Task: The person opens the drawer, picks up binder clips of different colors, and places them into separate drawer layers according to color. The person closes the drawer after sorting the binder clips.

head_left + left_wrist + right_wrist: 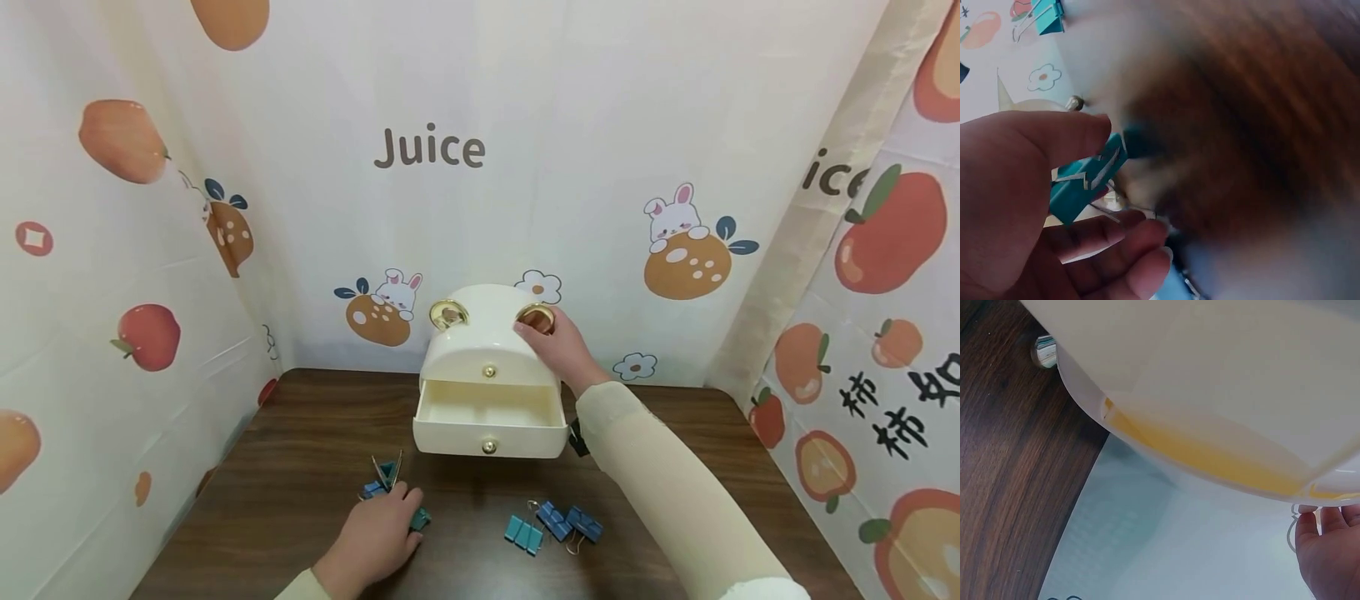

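Note:
A cream drawer box [480, 342] with two gold ear-like rings stands towards the back of the table. Its lower drawer [490, 438] is pulled out, and I see nothing inside. My right hand [558, 346] grips the right gold ring [536, 317]; in the right wrist view its fingers [1329, 528] show beyond the box's edge. At the front left, my left hand [378, 533] is low over a small group of binder clips. It pinches a teal binder clip [1082, 184] between thumb and fingers. Another teal clip [387, 473] with raised wire handles lies just past the fingertips, by a blue clip [373, 490].
Right of centre lie a teal clip [523, 534] and two blue clips [554, 521]. A dark object [577, 437] shows beside the right sleeve. Printed curtains [480, 225] enclose the wooden table [315, 433] at the back and sides.

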The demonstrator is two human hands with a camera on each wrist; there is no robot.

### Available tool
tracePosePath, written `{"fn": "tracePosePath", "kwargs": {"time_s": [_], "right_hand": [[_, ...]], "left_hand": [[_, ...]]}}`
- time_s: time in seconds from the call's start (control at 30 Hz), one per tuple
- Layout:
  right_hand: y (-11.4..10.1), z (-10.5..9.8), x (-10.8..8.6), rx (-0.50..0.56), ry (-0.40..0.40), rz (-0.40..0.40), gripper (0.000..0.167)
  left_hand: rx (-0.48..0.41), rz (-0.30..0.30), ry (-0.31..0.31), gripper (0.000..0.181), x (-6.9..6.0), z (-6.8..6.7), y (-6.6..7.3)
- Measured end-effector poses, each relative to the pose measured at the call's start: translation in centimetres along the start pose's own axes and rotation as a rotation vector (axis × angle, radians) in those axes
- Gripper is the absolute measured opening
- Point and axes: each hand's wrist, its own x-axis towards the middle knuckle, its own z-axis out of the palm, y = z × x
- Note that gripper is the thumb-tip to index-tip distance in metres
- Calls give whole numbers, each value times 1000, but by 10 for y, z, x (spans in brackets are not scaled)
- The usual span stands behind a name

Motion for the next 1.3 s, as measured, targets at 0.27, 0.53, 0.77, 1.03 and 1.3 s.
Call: {"fn": "tracePosePath", "kwargs": {"time_s": [0.27, 0.53, 0.77, 1.03, 1.3], "right_hand": [[1, -1, -1, -5, -3, 8, 72], [0, 0, -1, -11, -3, 13, 73], [0, 0, 0, -18, -2, 0, 77], [0, 2, -1, -6, -2, 11, 76], [-1, 0, -2, -29, 21, 14, 75]], "left_hand": [[-81, 4, 53, 23, 8, -4, 3], [-266, -16, 160, 22, 10, -27, 12], [-441, -81, 259, 21, 13, -56, 21], [-556, -137, 319, 24, 13, -91, 30], [-512, -47, 383, 24, 21, -115, 26]]}}
